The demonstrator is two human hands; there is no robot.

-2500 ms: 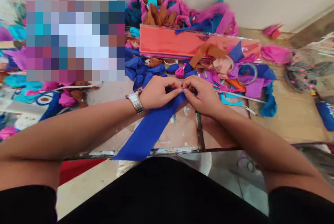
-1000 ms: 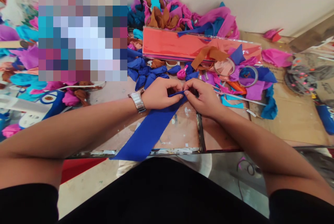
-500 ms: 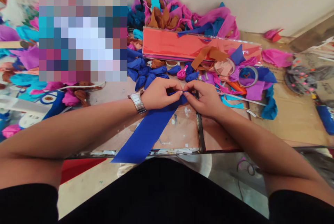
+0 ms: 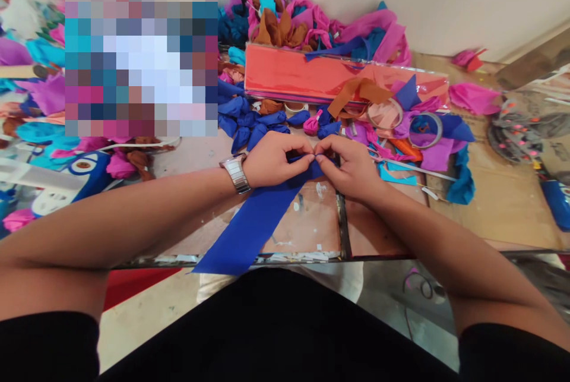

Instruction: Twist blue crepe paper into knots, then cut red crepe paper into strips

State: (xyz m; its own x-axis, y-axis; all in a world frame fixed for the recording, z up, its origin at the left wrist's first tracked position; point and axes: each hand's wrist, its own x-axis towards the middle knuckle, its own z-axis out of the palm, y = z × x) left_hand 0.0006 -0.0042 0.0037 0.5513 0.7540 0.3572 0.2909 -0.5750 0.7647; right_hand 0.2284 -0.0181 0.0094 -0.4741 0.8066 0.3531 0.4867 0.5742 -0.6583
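A long dark-blue strip of crepe paper or thin cloth (image 4: 249, 227) slants down over the table's front edge. My left hand (image 4: 280, 159), with a metal watch on its wrist, pinches the strip's upper end between thumb and forefinger. Against it, my right hand (image 4: 345, 165) pinches the same end, the fingertips of both hands nearly touching. The gathered bit between the fingertips is mostly hidden. Just beyond my hands lie several folded dark-blue pieces (image 4: 249, 123) and a small pink rolled piece (image 4: 313, 123).
A plastic-wrapped pack of red sheets (image 4: 303, 73) lies behind my hands. Tape rolls (image 4: 425, 130) rest among coloured scraps at the right. Behind the pack is a heap of crumpled strips (image 4: 307, 25). A blue-and-white object (image 4: 73, 180) and more scraps lie at the left. Cardboard (image 4: 485, 192) covers the right side.
Both hands keep pinching the strip's end at nearly the same spot. The strip's lower end has risen slightly, and the view has shifted a little.
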